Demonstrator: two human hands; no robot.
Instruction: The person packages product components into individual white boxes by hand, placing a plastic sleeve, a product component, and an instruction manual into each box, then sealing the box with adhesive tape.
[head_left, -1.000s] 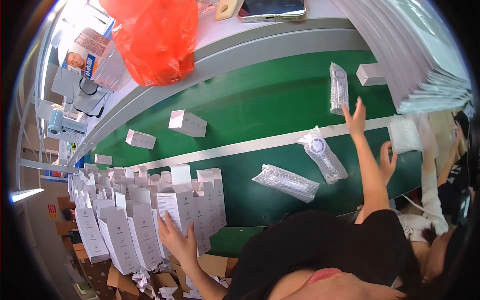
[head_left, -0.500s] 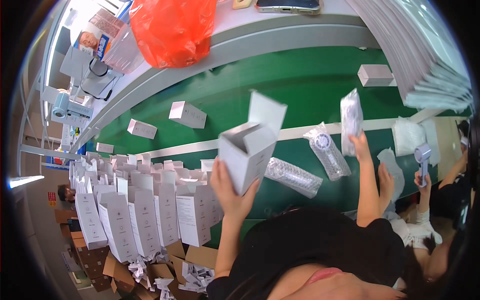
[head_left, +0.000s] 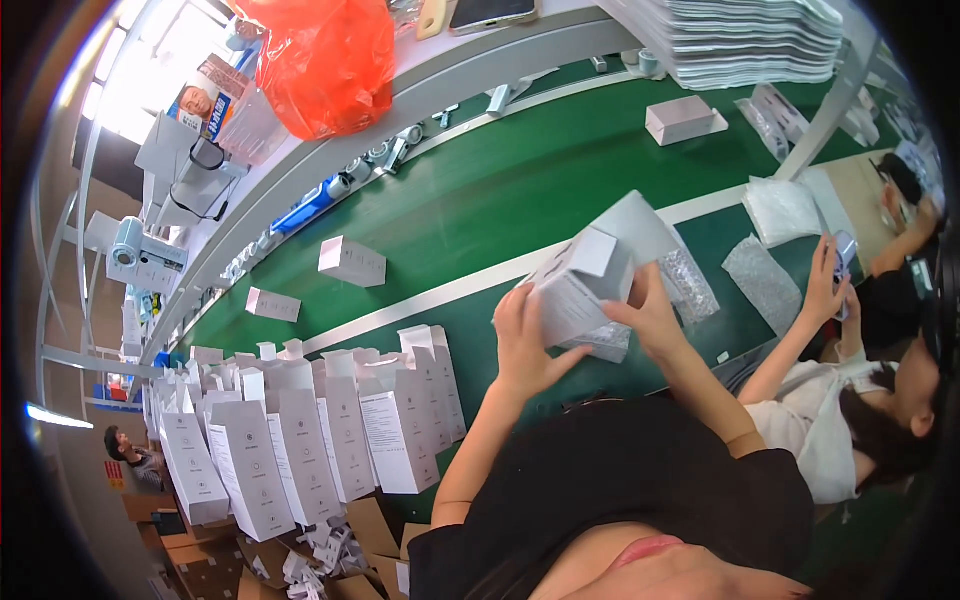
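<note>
A white cardboard box (head_left: 572,308), tilted with its end flap raised, is held between both hands above the dark green table. My left hand (head_left: 525,343) is closed around its left side. At the open end my right hand (head_left: 658,318) has its thumb and fingers closed on the box's edge. Whether anything is inside the box is hidden. A bubble-wrapped package (head_left: 694,285) lies just beyond the right hand, partly behind the flap. Another bubble-wrapped package (head_left: 612,347) shows under the box.
Rows of open white boxes (head_left: 300,440) stand at the left. Closed boxes (head_left: 352,261) lie on the green belt (head_left: 470,230). Bubble-wrap sheets (head_left: 765,285) are at right, near a co-worker (head_left: 820,400) holding a grey device. A shelf with a red bag (head_left: 325,65) runs along the back.
The box has moved right and tipped over. My right hand has come from the right to the box's open end; the wrapped package it held is no longer visible in it. The view has shifted.
</note>
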